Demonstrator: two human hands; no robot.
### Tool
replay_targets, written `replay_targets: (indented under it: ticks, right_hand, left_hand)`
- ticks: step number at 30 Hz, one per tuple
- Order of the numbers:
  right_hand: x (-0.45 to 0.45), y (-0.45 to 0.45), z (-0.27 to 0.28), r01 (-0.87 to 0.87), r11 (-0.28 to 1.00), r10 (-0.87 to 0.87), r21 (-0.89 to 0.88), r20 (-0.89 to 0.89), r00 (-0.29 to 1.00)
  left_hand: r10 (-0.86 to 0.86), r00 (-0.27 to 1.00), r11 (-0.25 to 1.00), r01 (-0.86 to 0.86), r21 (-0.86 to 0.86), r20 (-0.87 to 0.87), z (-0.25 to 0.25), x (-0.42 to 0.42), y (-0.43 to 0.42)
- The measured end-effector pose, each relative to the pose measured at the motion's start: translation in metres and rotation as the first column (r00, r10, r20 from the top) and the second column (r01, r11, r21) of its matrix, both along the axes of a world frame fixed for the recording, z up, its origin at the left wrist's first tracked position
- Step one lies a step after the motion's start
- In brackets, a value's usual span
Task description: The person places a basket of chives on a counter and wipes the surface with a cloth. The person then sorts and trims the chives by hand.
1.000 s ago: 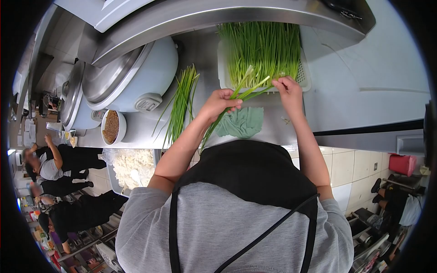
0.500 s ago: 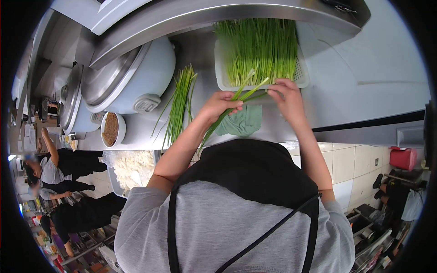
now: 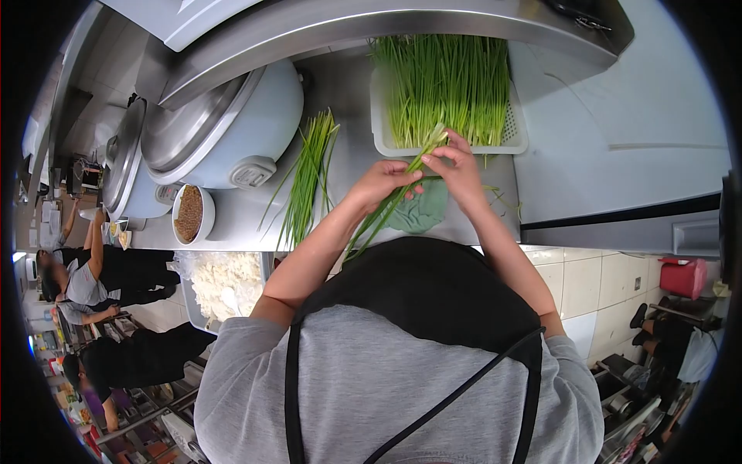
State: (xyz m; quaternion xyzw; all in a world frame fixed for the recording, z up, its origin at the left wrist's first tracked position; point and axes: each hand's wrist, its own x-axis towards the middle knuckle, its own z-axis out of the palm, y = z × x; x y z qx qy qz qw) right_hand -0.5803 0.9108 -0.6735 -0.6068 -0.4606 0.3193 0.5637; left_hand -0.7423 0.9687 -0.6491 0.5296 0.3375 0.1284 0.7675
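Note:
A small bunch of garlic chives [image 3: 393,203] slants through my left hand [image 3: 384,185], which is closed around the stalks. My right hand [image 3: 457,168] pinches the pale upper ends of the same bunch. Just beyond my hands, a white perforated basket [image 3: 516,139] holds many upright-packed chives [image 3: 456,93]. Another loose pile of chives [image 3: 311,174] lies on the steel counter to the left. Beneath the held bunch is a crumpled green cloth [image 3: 421,210].
Two large rice cookers [image 3: 263,127] stand at the left, with a white bowl of brown grains [image 3: 190,216] in front. A tub of white food [image 3: 226,282] sits below counter level. A steel shelf [image 3: 371,27] overhangs the counter. Several people [image 3: 93,271] are at the left.
My right hand has moved left, from beside the basket's front edge onto the ends of the bunch. Some scraps now show on the counter at the right.

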Motion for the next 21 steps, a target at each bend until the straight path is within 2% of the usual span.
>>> replay_targets:
  ticks: [4, 7, 10, 13, 17, 19, 21]
  right_hand:
    - [0.005, 0.003, -0.01, -0.04, 0.999, 0.039, -0.007, -0.089, 0.995]
    - [0.007, 0.003, -0.011, -0.06, 0.998, 0.058, -0.008, -0.134, 0.989]
    - [0.009, 0.002, -0.009, -0.088, 0.995, 0.084, -0.043, -0.085, 0.993]
    - [0.009, 0.002, -0.009, -0.087, 0.996, 0.082, -0.033, -0.117, 0.99]
    - [0.006, 0.0, -0.002, -0.09, 0.994, 0.078, -0.064, -0.171, 0.982]
    - [0.006, 0.0, -0.002, -0.089, 0.994, 0.073, -0.07, -0.206, 0.976]
    - [0.005, -0.001, -0.001, -0.071, 0.995, 0.052, -0.07, -0.236, 0.97]
  left_hand:
    - [0.089, 0.996, 0.986, -0.084, -0.144, 0.03, -0.004, -0.001, 0.003]
    - [0.145, 0.989, 0.976, -0.137, -0.167, 0.031, -0.001, 0.001, 0.002]
    - [0.112, 0.992, 0.992, -0.109, -0.071, 0.049, -0.006, -0.001, 0.002]
    - [0.184, 0.982, 0.979, -0.179, -0.097, 0.049, -0.003, 0.003, 0.0]
    - [0.199, 0.977, 0.968, -0.184, -0.169, 0.079, 0.003, 0.004, -0.001]
    - [0.141, 0.982, 0.956, -0.102, -0.276, 0.125, 0.001, 0.002, 0.003]
    - [0.149, 0.98, 0.96, -0.112, -0.258, 0.132, -0.006, 0.002, 0.005]
